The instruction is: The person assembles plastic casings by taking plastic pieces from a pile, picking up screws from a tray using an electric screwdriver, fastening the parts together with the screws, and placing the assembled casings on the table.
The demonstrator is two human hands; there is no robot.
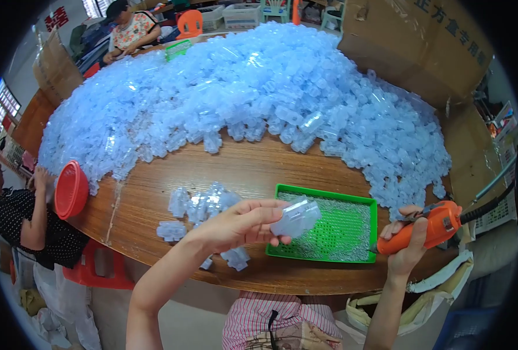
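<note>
In my left hand [244,224] is a clear plastic part [297,217], pinched between thumb and fingers above the left side of a green tray [273,248]. Many small silvery pieces, apparently screws [357,224], lie spread in that tray. My right hand [408,238] wraps round an orange electric screwdriver [428,227], its tip pointing left at the tray's right edge. A black cable runs from its back end. Beside and behind my left forearm lie several loose clear plastic parts [198,205] on the wooden table [247,163].
A huge heap of clear plastic parts [241,87] covers the table's far side. A red basket [72,189] stands at the left edge, near a person in dotted clothing [40,227]. Another person [133,32] sits at the far left. Cardboard [413,52] rises at the right.
</note>
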